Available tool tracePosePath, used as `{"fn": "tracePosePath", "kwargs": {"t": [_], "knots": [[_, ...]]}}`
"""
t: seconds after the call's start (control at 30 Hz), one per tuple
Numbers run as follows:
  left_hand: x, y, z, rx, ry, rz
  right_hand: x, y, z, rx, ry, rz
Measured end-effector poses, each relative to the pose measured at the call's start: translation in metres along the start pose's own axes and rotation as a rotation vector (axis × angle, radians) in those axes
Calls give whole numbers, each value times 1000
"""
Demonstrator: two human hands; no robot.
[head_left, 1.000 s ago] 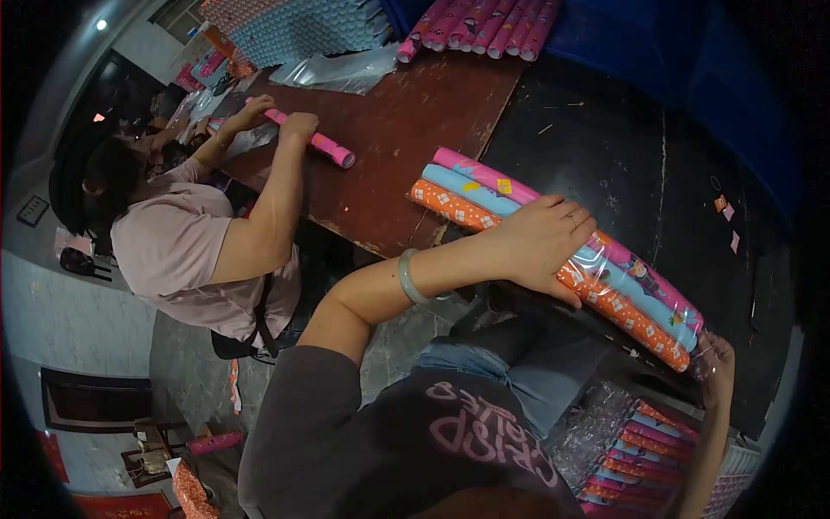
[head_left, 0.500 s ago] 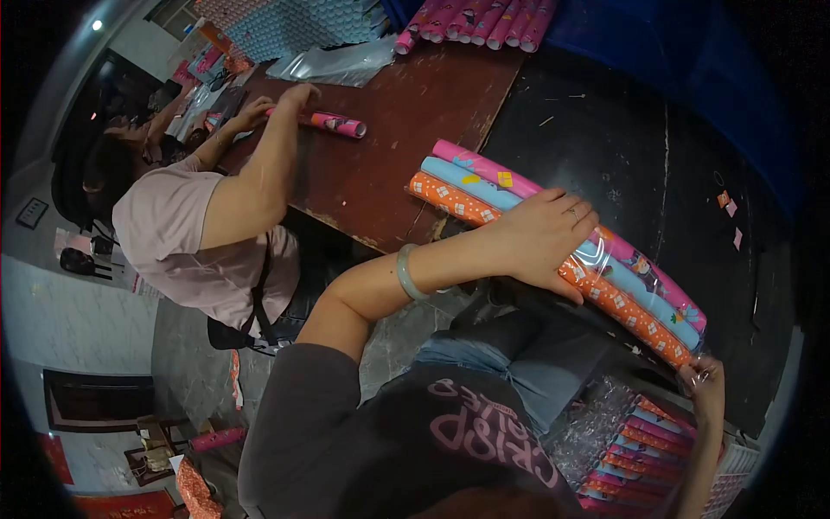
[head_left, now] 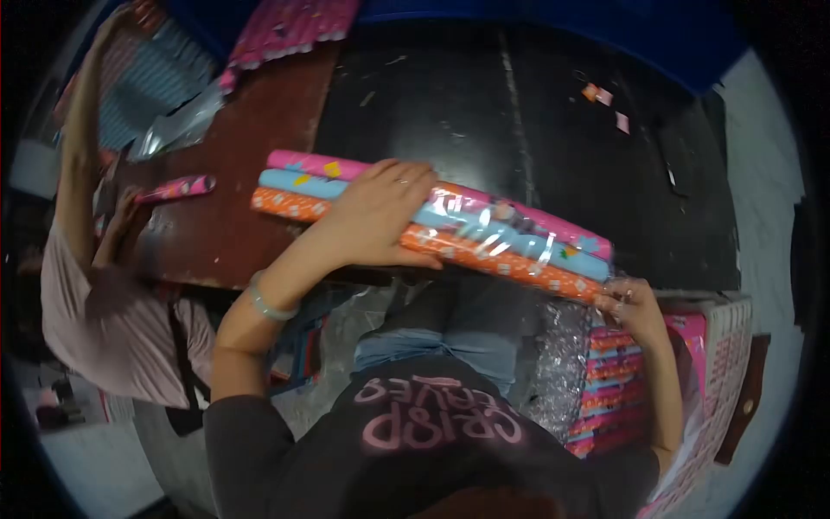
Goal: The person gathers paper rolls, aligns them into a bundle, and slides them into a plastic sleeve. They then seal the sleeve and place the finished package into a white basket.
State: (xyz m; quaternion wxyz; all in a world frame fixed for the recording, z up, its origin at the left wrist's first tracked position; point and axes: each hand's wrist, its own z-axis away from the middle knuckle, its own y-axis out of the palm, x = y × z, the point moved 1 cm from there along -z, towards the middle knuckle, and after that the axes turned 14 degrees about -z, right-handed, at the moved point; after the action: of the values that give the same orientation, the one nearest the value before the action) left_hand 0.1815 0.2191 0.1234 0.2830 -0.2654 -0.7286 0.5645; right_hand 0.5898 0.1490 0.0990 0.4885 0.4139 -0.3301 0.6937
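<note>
Three rolls of wrapping paper lie side by side in clear plastic film: a pink roll (head_left: 562,227), a light blue roll (head_left: 577,260) and an orange roll (head_left: 519,265). My left hand (head_left: 380,212) spans the middle of the bundle, fingers over the top and thumb along the orange roll. At the bundle's right end my right hand (head_left: 634,306) is closed, pinching the loose end of the film (head_left: 603,298). The bundle slants across the near edge of the black tabletop (head_left: 424,95).
A white crate (head_left: 722,355) at lower right holds several wrapped rolls (head_left: 609,381). At left, a co-worker (head_left: 112,329) sits by a brown table (head_left: 251,130) with a pink roll (head_left: 177,189). Pink rolls (head_left: 290,35) are stacked behind; paper scraps (head_left: 605,97) lie at far right.
My view has turned right, so the bundle appears further left and more level. Both my hands keep their places on it. The co-worker's one arm now reaches up toward the stacked rolls.
</note>
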Motion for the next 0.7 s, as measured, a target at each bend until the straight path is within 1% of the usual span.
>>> {"fn": "tracePosePath", "kwargs": {"t": [0.03, 0.1, 0.13, 0.2, 0.23, 0.3, 0.33, 0.4, 0.43, 0.5, 0.53, 0.6, 0.63, 0.67, 0.7], "knots": [[4, 2, 1, -14, 9, 1, 1, 5, 8, -1, 42, 10], [4, -1, 1, -12, 32, -9, 2, 13, 27, -178, -194, -158], [5, -3, 2, 1, 43, -13, -26, 4, 17, -226, -655, 68], [-2, -8, 2, 28, 67, -7, -36, 3, 45, -201, -282, -352], [-2, -9, 1, 41, 71, -2, -46, 3, 47, -181, -292, -419], [-6, -12, -1, 48, 107, -4, -70, -7, 49, -123, -387, -612], [-7, -13, -2, 54, 97, -2, -84, -16, 49, -73, -406, -793], [-6, -13, -1, 68, 81, -11, -71, -22, 57, 21, -520, -910], [-6, -13, -2, 75, 90, -13, -65, -18, 61, -52, -457, -907], [-7, -13, -2, 94, 76, -16, -69, -16, 64, -209, -443, -404], [-8, -13, -1, 103, 84, -14, -71, -10, 62, -378, -512, -332], [-8, -14, -3, 113, 55, -29, -64, -15, 71, -555, -506, -564], [-8, -14, -4, 111, 56, -24, -60, -17, 77, -574, -474, -489], [-8, -14, -4, 101, 64, -19, -64, -25, 82, -571, -474, -482], [-8, -14, -3, 93, 70, -16, -72, -38, 89, -634, -479, -369]]}}
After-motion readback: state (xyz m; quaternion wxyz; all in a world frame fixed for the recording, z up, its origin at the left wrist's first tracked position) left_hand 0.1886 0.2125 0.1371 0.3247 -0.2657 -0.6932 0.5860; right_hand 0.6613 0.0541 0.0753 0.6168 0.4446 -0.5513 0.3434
